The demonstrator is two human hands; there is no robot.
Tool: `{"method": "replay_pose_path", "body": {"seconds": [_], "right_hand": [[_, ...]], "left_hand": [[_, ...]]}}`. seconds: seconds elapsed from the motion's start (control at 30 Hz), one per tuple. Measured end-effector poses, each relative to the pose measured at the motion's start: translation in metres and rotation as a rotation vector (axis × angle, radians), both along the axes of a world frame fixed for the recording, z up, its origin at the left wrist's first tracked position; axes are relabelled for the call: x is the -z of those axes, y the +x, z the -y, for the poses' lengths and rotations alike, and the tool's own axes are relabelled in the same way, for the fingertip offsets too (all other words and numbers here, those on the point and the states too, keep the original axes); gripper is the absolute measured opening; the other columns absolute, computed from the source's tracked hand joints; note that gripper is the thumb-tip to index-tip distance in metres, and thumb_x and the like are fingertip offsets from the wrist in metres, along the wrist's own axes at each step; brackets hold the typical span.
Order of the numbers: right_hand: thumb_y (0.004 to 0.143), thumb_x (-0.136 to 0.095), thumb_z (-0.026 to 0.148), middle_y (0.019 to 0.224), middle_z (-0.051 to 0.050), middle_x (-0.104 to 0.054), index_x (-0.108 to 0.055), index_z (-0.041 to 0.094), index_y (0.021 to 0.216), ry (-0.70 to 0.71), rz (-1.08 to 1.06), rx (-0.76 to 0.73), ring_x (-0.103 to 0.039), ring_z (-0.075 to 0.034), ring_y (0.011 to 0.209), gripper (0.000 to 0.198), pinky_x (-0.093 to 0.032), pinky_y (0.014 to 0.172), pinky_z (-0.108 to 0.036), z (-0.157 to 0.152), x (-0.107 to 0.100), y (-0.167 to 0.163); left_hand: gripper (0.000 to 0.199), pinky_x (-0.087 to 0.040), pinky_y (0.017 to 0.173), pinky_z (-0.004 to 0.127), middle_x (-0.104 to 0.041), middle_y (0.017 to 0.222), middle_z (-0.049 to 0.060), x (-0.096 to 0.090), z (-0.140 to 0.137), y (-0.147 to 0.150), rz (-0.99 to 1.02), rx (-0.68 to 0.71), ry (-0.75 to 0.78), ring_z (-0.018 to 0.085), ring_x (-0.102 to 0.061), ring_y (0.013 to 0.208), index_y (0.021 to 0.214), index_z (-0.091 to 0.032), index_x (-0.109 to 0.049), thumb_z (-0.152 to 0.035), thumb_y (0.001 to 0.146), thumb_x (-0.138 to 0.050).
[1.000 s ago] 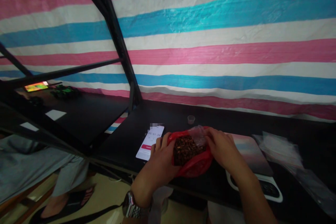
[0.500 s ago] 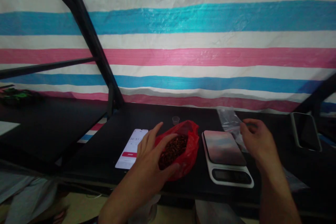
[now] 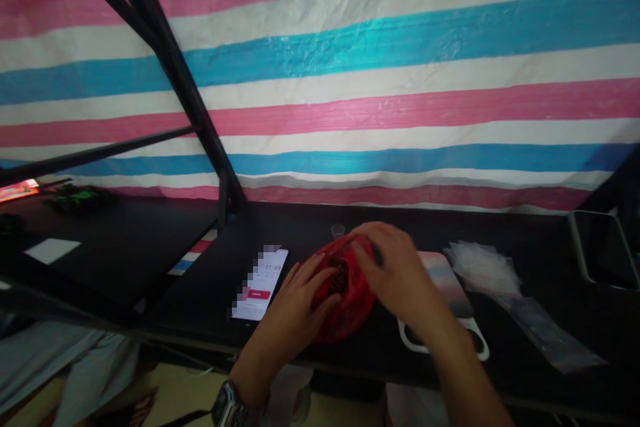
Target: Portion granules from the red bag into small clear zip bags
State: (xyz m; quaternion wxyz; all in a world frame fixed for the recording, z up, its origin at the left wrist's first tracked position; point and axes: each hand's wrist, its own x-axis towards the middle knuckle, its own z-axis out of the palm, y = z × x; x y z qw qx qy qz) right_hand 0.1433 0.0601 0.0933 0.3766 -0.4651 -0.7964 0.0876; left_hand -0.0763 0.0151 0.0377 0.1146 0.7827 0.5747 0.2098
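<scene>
A red plastic bag (image 3: 345, 320) stands on the black table, its mouth narrowed around many small reddish-brown pieces (image 3: 340, 277) whose kind I cannot make out. My left hand (image 3: 300, 303) grips the bag's left side, fingers over the rim and thumb at the near edge. From the right, my right hand (image 3: 395, 267) holds the far right part of the rim. Under my right forearm, partly hidden, is a white kitchen scale (image 3: 447, 287). A small clear cup (image 3: 338, 231) sits just behind the bag.
A phone with a lit timer screen (image 3: 263, 280) lies left of the bag. Clear plastic bags (image 3: 485, 270) are right of the scale, and a dark-screened phone (image 3: 605, 250) lies farther right. A black metal frame (image 3: 185, 87) rises at left. Someone's grey-clothed leg (image 3: 65, 360) shows lower left.
My right hand has left the clear plastic bags and moved left onto the red bag's rim. The bag's mouth has become narrower. My left hand stays on the bag.
</scene>
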Motion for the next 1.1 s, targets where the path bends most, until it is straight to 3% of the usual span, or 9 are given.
{"method": "replay_pose_path", "body": {"seconds": [0.1,0.23,0.33,0.43,0.63,0.77,0.93,1.0,1.1], "right_hand": [[0.095,-0.059,0.018,0.123,-0.010,-0.076,-0.072,0.022,0.113,-0.229,0.229,-0.080,-0.063,-0.029,0.125,0.023,-0.037,0.115,-0.049,0.008,0.011,-0.026],[0.079,-0.055,0.001,0.139,-0.015,-0.068,-0.067,0.016,0.128,-0.399,0.372,-0.031,-0.056,-0.031,0.136,0.053,-0.029,0.121,-0.051,0.016,0.024,-0.004],[0.071,-0.052,-0.003,0.156,-0.018,-0.056,-0.059,0.013,0.144,-0.467,0.434,-0.072,-0.046,-0.031,0.149,0.075,-0.023,0.127,-0.052,0.021,0.023,0.010],[0.067,-0.054,-0.003,0.166,-0.019,-0.045,-0.049,0.011,0.155,-0.514,0.476,-0.099,-0.036,-0.030,0.158,0.089,-0.019,0.131,-0.051,0.020,0.023,0.008],[0.068,-0.058,-0.002,0.175,-0.022,-0.030,-0.036,0.008,0.164,-0.493,0.529,-0.078,-0.022,-0.029,0.165,0.098,-0.009,0.135,-0.055,-0.004,0.030,0.006],[0.069,-0.056,-0.002,0.170,-0.020,-0.040,-0.045,0.014,0.159,-0.421,0.444,-0.121,-0.031,-0.029,0.162,0.092,-0.014,0.133,-0.058,-0.015,0.032,0.013],[0.072,-0.058,-0.002,0.154,-0.016,-0.059,-0.056,0.017,0.144,-0.439,0.343,-0.216,-0.054,-0.027,0.145,0.074,-0.036,0.122,-0.044,-0.015,0.030,0.003],[0.072,-0.057,-0.004,0.146,-0.016,-0.063,-0.058,0.017,0.138,-0.477,0.364,-0.223,-0.061,-0.028,0.136,0.070,-0.041,0.114,-0.041,-0.017,0.027,-0.004],[0.069,-0.058,-0.005,0.139,-0.018,-0.065,-0.059,0.015,0.132,-0.501,0.395,-0.223,-0.062,-0.031,0.131,0.065,-0.041,0.110,-0.043,-0.021,0.021,-0.008]], "left_hand": [[0.036,-0.035,0.129,0.061,-0.052,0.164,0.015,0.003,0.002,-0.006,-0.017,-0.048,0.004,0.033,-0.047,0.154,0.135,-0.023,-0.068,-0.030,0.101,-0.058],[0.040,-0.029,0.131,0.061,-0.053,0.163,0.016,0.004,0.014,-0.020,-0.016,-0.087,0.014,0.033,-0.041,0.158,0.135,-0.022,-0.063,-0.035,0.097,-0.065],[0.059,-0.025,0.132,0.064,-0.050,0.165,0.017,0.007,0.025,-0.028,0.009,-0.054,-0.007,0.035,-0.035,0.161,0.143,-0.023,-0.056,-0.039,0.090,-0.075],[0.076,-0.031,0.130,0.064,-0.044,0.168,0.018,0.017,0.030,-0.028,0.088,-0.017,-0.013,0.037,-0.033,0.161,0.148,-0.024,-0.049,-0.033,0.081,-0.084],[0.100,-0.040,0.126,0.065,-0.040,0.166,0.022,0.041,0.020,-0.011,0.270,-0.053,0.045,0.041,-0.036,0.159,0.159,-0.021,-0.030,-0.028,0.077,-0.087],[0.074,-0.045,0.122,0.062,-0.050,0.156,0.022,0.041,0.012,-0.010,0.311,-0.096,0.088,0.038,-0.049,0.150,0.150,-0.017,-0.039,-0.036,0.090,-0.077],[0.021,-0.048,0.116,0.066,-0.060,0.140,0.022,0.021,0.006,-0.013,0.211,-0.287,0.365,0.038,-0.056,0.140,0.121,-0.017,-0.057,-0.024,0.101,-0.054],[0.033,-0.045,0.120,0.063,-0.055,0.151,0.021,0.008,0.004,-0.006,0.114,-0.197,0.435,0.036,-0.050,0.147,0.127,-0.017,-0.058,-0.009,0.096,-0.049],[0.056,-0.043,0.124,0.053,-0.057,0.157,0.013,-0.011,0.000,0.007,-0.024,0.114,0.318,0.027,-0.054,0.145,0.143,-0.022,-0.055,0.000,0.093,-0.043]]}}
